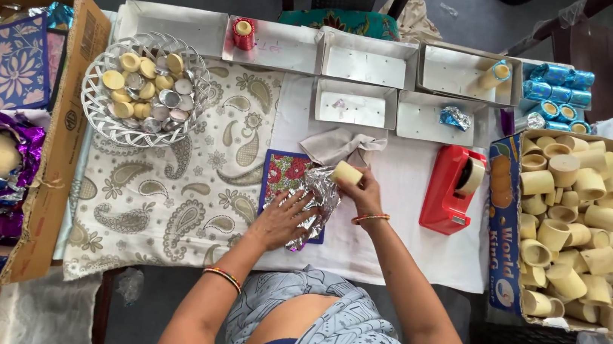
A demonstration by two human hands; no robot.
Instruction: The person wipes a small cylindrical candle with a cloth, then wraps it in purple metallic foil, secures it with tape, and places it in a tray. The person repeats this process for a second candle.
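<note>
Two hands mid-desk, near front edge: right hand (365, 193) grip closed on cream cup (347, 172); left hand (280, 218) flat, fingers spread, pressing silver foil (317, 196) over floral card (283, 173). Red tape dispenser (454, 187) just right.

We viewed the scene through one head-worn camera that looked almost straight down from above the seated person. It faced away from the body across the surface (411, 183), near enough that the forearms entered from the bottom edge and boxes were cut off at both sides.
</note>
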